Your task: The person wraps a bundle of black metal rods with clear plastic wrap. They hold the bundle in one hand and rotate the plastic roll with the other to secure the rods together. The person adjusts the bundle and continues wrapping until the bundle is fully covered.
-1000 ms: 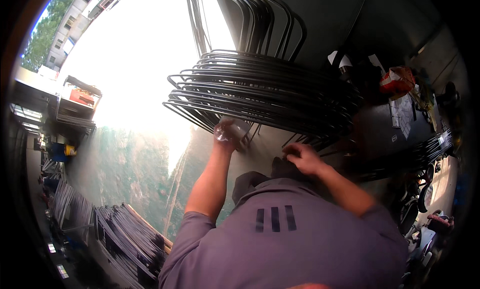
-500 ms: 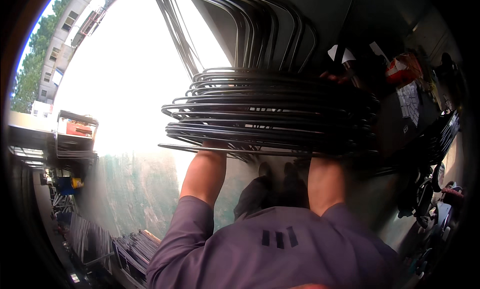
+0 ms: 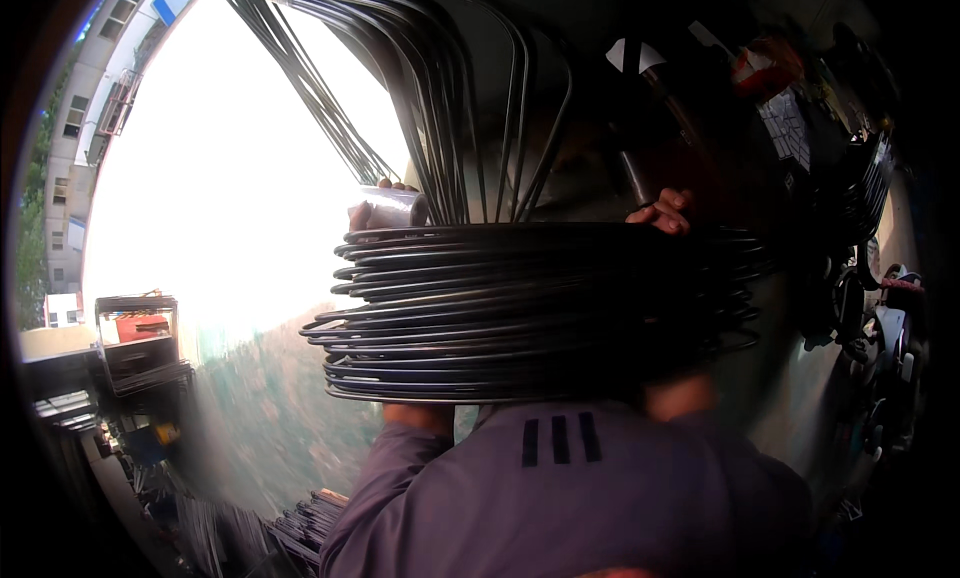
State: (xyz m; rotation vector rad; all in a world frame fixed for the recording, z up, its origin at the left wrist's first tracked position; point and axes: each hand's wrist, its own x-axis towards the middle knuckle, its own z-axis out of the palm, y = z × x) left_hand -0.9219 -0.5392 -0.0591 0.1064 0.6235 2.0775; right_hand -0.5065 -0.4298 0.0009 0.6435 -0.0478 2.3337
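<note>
A thick stack of bent black metal rod frames (image 3: pixel 450 318) lies across both my arms, close to my chest. My forearms pass beneath it, and only short parts show at its near side. Beyond its far edge at the left, my left hand (image 3: pixel 358 216) has its fingers curled round a pale shiny roll (image 3: pixel 396 207) that looks like clear film. Farther right, my right hand (image 3: pixel 664 212) comes up over the far edge with bent fingers against the rods. Deep shadow covers the stack's right half.
More bent black rods (image 3: pixel 440 88) hang beyond the stack, bound with clear film at the top. A rack with a red item (image 3: pixel 142 327) stands left. Rod bundles (image 3: pixel 310 518) lie lower left. Dark chair-like parts (image 3: pixel 885 348) crowd the right.
The stack has come nearer my chest, covering most of my forearms. Both hands now show past its far edge, the left with the pale roll. The view has shifted.
</note>
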